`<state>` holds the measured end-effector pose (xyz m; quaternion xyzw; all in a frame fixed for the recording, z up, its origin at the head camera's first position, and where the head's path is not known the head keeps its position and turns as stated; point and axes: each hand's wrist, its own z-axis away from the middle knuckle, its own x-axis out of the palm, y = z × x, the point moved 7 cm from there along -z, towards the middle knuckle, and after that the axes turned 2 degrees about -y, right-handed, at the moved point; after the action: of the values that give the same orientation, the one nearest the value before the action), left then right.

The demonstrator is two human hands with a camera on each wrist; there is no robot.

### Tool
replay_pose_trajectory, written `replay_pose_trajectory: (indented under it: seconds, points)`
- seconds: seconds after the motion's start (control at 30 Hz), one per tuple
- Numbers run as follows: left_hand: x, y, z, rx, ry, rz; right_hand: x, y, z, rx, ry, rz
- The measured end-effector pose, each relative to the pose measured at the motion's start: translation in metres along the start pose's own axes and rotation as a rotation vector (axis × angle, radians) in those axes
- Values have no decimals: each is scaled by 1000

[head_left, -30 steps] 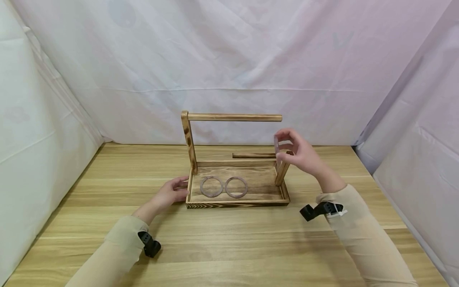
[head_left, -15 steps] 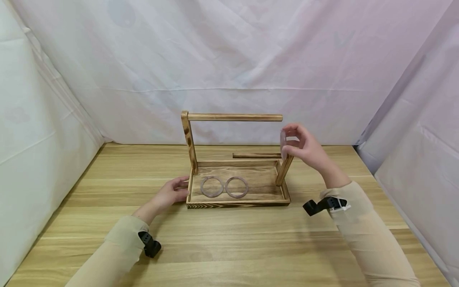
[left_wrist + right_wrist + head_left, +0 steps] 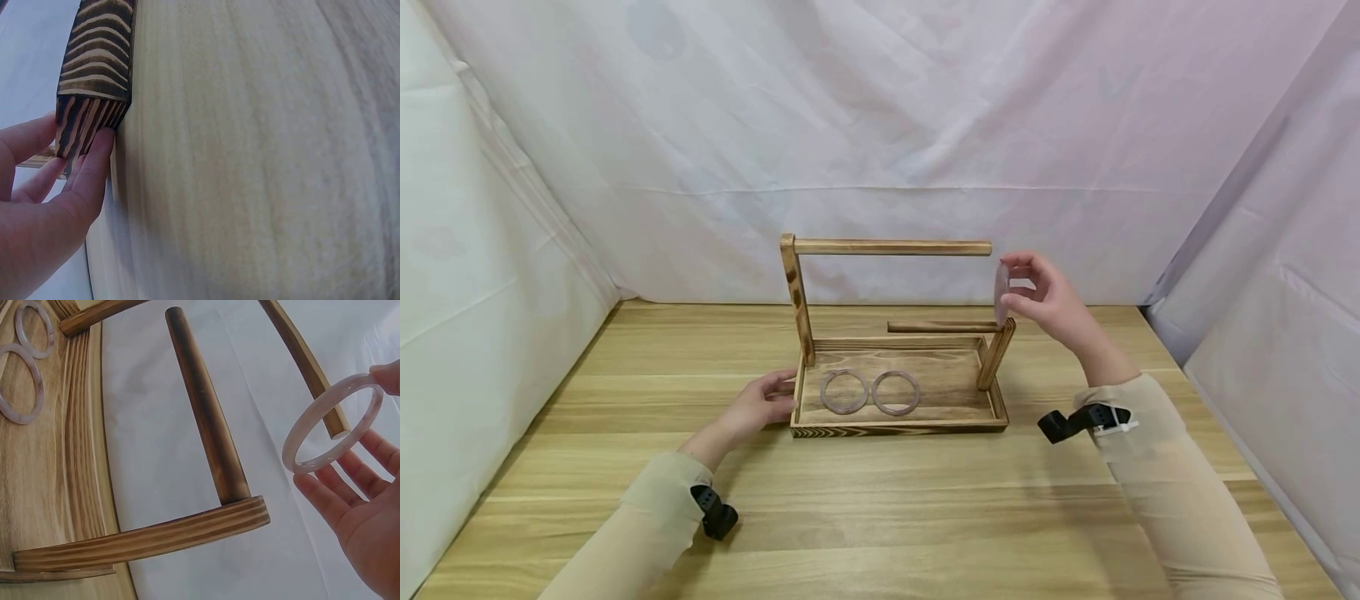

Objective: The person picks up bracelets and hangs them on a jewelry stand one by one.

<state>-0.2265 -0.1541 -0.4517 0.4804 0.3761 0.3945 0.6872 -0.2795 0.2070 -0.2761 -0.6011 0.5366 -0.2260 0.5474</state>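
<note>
My right hand [image 3: 1045, 300] pinches a pale lilac bangle [image 3: 303, 434] between thumb and fingertips. In the head view this bangle is upright, just right of and below the free end of the upper bar [image 3: 891, 247]. Through its ring the bar's end shows in the right wrist view, with the bangle in front of the bar. The wooden bangle stand [image 3: 898, 429] has a tray base. Two more bangles, a left one [image 3: 823, 402] and a right one [image 3: 916, 402], lie flat inside it. My left hand [image 3: 758, 407] rests its fingers against the tray's left end.
A lower bar [image 3: 936, 327] extends left from the short right post [image 3: 995, 358]. The tall left post [image 3: 796, 300] bears the upper bar. The stand is on a wood-grain table [image 3: 880, 517], with white cloth [image 3: 880, 125] hanging behind and at both sides.
My right hand has moved right and slightly up with the bangle, from over the lower bar to beyond the upper bar's free end. The left hand has stayed against the tray.
</note>
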Motion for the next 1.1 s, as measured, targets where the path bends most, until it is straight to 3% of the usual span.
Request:
replay_pose_trajectory:
  seconds: [0.33,1.1]
  points:
    - [0,1,0,-6,4,3,-8,2,-8,11,49,-5]
    - [1,0,-5,-15,8,0,-15,-9,-27,-20,66,14]
